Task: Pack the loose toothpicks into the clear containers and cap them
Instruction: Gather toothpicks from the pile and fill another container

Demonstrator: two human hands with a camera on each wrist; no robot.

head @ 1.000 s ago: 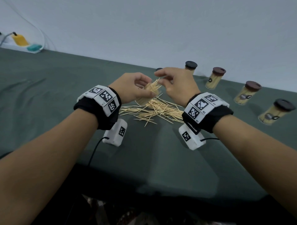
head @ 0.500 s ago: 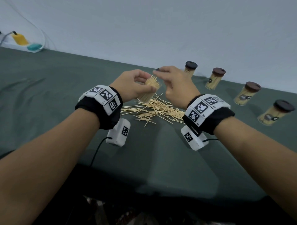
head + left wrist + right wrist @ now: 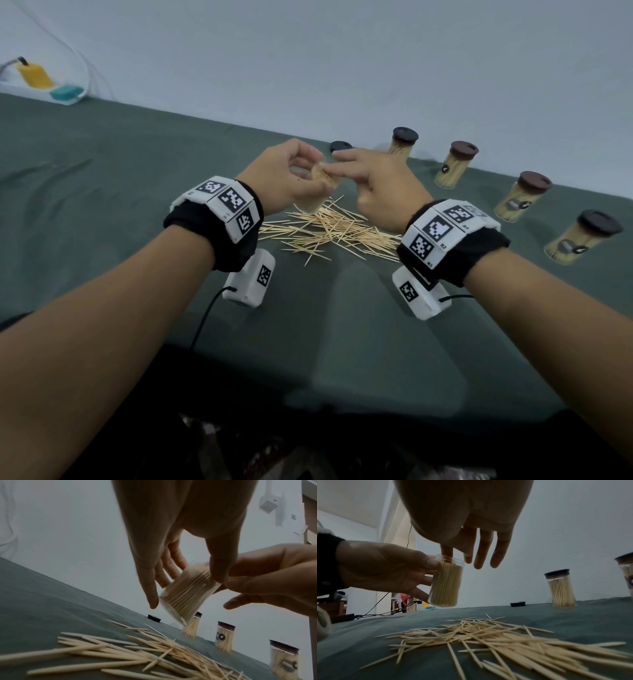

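While left hand (image 3: 281,178) grips container (image 3: 446,582), its mouth stays fingertip-hidden.

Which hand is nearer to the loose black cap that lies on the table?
The right hand. The loose black cap lies just beyond its fingertips. The left hand grips the open container a little farther off, to the cap's left.

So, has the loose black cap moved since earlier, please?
No; the loose black cap stays just left of the black-lidded toothpick container, as before.
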